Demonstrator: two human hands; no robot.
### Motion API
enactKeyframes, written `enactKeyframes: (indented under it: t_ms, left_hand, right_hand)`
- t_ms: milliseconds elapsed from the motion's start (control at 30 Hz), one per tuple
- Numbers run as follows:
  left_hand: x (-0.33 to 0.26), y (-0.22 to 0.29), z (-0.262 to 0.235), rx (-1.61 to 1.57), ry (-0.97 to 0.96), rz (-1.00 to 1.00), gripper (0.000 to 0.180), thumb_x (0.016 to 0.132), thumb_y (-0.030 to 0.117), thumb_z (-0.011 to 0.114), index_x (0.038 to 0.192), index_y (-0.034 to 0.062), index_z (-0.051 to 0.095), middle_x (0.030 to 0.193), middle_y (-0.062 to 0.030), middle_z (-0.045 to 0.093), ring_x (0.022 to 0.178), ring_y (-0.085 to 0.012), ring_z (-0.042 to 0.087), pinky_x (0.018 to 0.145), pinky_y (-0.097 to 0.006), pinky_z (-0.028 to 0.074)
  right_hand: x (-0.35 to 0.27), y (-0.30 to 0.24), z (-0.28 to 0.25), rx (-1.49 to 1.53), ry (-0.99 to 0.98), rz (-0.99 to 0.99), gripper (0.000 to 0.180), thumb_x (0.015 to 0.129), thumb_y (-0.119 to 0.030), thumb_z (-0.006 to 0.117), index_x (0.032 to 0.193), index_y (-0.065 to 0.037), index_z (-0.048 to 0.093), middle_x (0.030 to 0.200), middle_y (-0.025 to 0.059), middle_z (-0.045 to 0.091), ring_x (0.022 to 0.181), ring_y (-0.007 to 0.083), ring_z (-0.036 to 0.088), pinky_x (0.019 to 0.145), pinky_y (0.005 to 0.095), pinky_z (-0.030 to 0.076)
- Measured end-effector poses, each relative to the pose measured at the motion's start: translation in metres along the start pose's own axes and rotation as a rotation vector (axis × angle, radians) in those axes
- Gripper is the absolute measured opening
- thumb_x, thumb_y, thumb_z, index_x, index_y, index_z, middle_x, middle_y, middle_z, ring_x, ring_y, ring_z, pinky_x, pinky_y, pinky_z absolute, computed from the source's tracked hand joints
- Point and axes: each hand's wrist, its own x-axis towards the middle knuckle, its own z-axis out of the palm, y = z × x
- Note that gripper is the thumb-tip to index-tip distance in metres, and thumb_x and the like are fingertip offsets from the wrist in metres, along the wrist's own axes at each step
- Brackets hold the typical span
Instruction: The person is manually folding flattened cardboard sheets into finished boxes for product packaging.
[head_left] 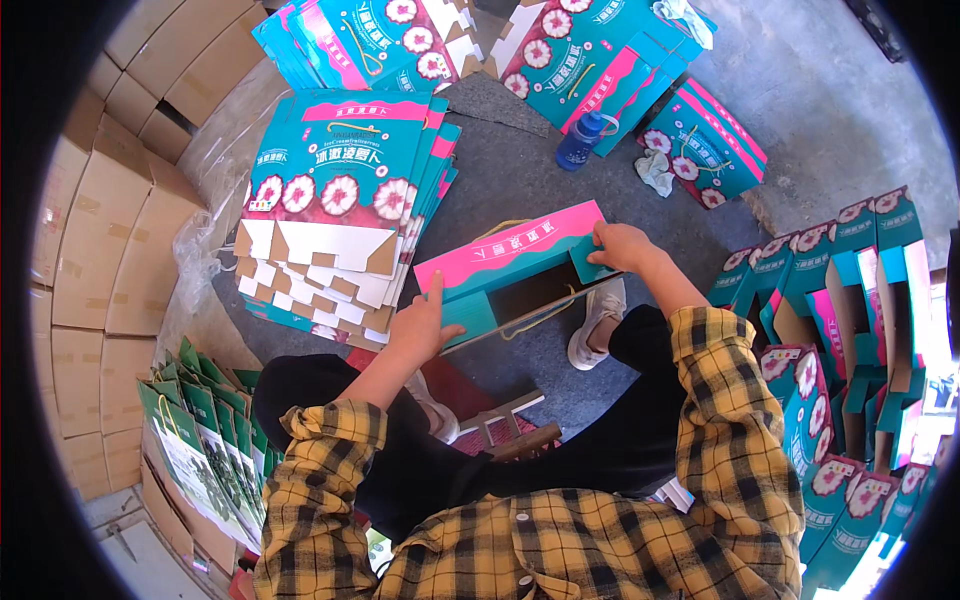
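Observation:
A teal and pink cardboard gift box (520, 246) stands in front of my knees with its top partly unclosed, a dark hollow showing inside. Yellow cord handles hang along its far and near sides. My left hand (424, 326) grips the box's left end, index finger along the pink panel and thumb on the teal flap. At the right end, my right hand (626, 248) holds the corner, its fingertips on the pink panel's end and the teal flap. The undersides of both grips are hidden.
Flat teal cartons (335, 160) lie stacked ahead on the left, with more piles (590, 60) beyond. A blue bottle (578, 145) and crumpled plastic (655, 172) are nearby. Folded-up boxes (800, 400) crowd the right; green bags (205, 430) and brown cartons (95, 240) line the left.

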Motion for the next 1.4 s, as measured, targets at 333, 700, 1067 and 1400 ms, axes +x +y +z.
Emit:
enactKeyframes:
  t_ms: [333, 700, 1067, 1400]
  left_hand:
    - [0.004, 0.001, -0.003, -0.023, -0.008, -0.011, 0.105, 0.074, 0.047, 0.073, 0.147, 0.0063, 0.01, 0.101, -0.0256, 0.059, 0.086, -0.0389, 0.064, 0.07, -0.045, 0.052]
    - [0.005, 0.001, -0.004, -0.048, -0.004, -0.006, 0.104, 0.074, 0.046, 0.073, 0.147, 0.0057, 0.01, 0.102, -0.0256, 0.059, 0.087, -0.0389, 0.064, 0.073, -0.045, 0.052]
    - [0.027, -0.031, 0.026, -0.539, 0.034, -0.137, 0.085, 0.077, 0.042, 0.072, 0.126, -0.0132, 0.031, 0.104, -0.0289, 0.061, 0.097, -0.0398, 0.062, 0.083, -0.043, 0.048]
    - [0.039, -0.029, 0.029, -0.611, -0.021, -0.098, 0.07, 0.079, 0.049, 0.068, 0.107, -0.0123, 0.051, 0.095, -0.0262, 0.063, 0.077, -0.035, 0.066, 0.071, -0.039, 0.053]
  right_hand:
    - [0.01, -0.024, 0.003, -0.351, -0.131, 0.203, 0.048, 0.076, -0.047, 0.07, 0.105, -0.008, 0.068, 0.105, 0.0136, 0.062, 0.105, 0.0278, 0.06, 0.084, 0.0374, 0.052]
    - [0.013, -0.009, 0.006, -0.318, -0.063, 0.22, 0.057, 0.072, -0.051, 0.072, 0.112, -0.011, 0.065, 0.112, 0.0161, 0.058, 0.113, 0.0289, 0.054, 0.087, 0.0392, 0.051]
    - [0.006, -0.004, -0.02, -0.026, -0.238, 0.344, 0.063, 0.069, -0.05, 0.076, 0.108, -0.002, 0.063, 0.111, 0.0148, 0.065, 0.104, 0.0308, 0.062, 0.086, 0.0394, 0.05]
    - [0.011, 0.019, 0.002, -0.075, -0.041, 0.259, 0.062, 0.071, -0.048, 0.075, 0.109, 0.0, 0.062, 0.11, 0.0149, 0.065, 0.106, 0.0294, 0.061, 0.088, 0.04, 0.049]
